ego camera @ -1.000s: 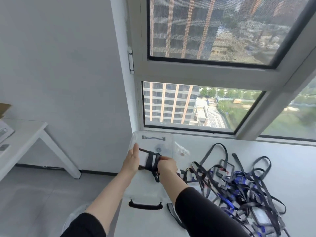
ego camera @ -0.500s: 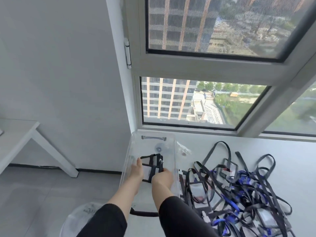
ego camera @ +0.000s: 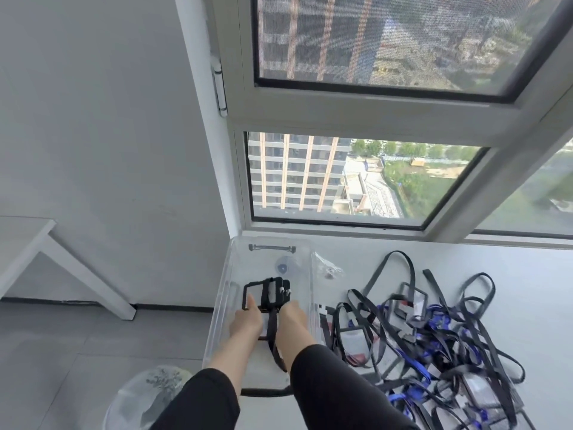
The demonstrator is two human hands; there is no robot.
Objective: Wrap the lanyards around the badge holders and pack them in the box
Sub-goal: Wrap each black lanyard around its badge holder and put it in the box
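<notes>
At the far left we see a white side table (ego camera: pixel 28 240) against the wall, and nearer us a bin (ego camera: pixel 145 395) lined with a clear bag on the floor. A clear box (ego camera: pixel 228 274) stands at the left end of the white desk (ego camera: pixel 511 274), below the window (ego camera: pixel 341 181). Within its walls our left grip (ego camera: pixel 246 321) holds the near-left corner of a black-framed badge holder (ego camera: pixel 254 288), thumb on the frame. Our right grip (ego camera: pixel 293 318) is closed on its near-right edge. A black lanyard (ego camera: pixel 269 294) is wound around the holder's middle, its loose tail hanging between our wrists. We cannot tell whether the holder touches the box floor. Right of the box lies a tangled pile (ego camera: pixel 434 336) of black and blue lanyards and holders.
</notes>
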